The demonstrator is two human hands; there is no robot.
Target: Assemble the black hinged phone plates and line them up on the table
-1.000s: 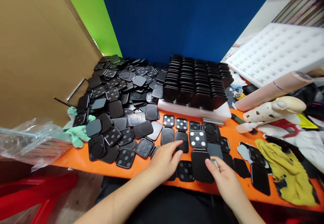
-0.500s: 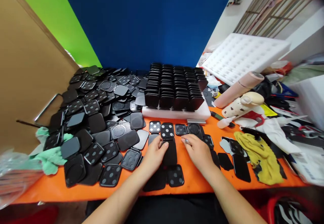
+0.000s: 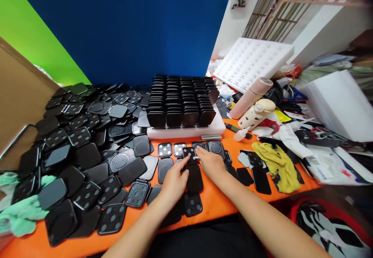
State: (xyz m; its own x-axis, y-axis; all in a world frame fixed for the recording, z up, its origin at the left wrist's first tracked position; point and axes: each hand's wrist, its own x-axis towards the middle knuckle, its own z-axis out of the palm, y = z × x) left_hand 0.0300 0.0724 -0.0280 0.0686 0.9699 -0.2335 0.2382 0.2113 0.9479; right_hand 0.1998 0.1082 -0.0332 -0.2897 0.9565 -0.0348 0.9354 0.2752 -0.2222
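Note:
In the middle of the work area lies an opened black hinged case, its upper half a panel [image 3: 189,152] with round grey spots and its lower half a plain dark panel [image 3: 194,178]. My left hand [image 3: 175,178] rests at its left side, index finger stretched onto the spotted panel and thumb apart. From the right, my right hand [image 3: 212,164] reaches over the panel's edge. Its fingers are closed on a small shiny metal tool [image 3: 196,157], mostly hidden by the hand. Two similar spotted panels, one at the left [image 3: 164,149], lie just behind.
Loose black cases [image 3: 109,188] are heaped along the left. Behind my hands, rows of upright black cases [image 3: 182,106] stand on a white foam block [image 3: 186,131]. A yellow cloth [image 3: 276,168], a patterned bottle [image 3: 253,118] and a pink cylinder [image 3: 250,98] sit right.
The view has turned to the right. My right hand has come left onto the spotted panel with the metal tool. My left index finger has stretched out onto that panel.

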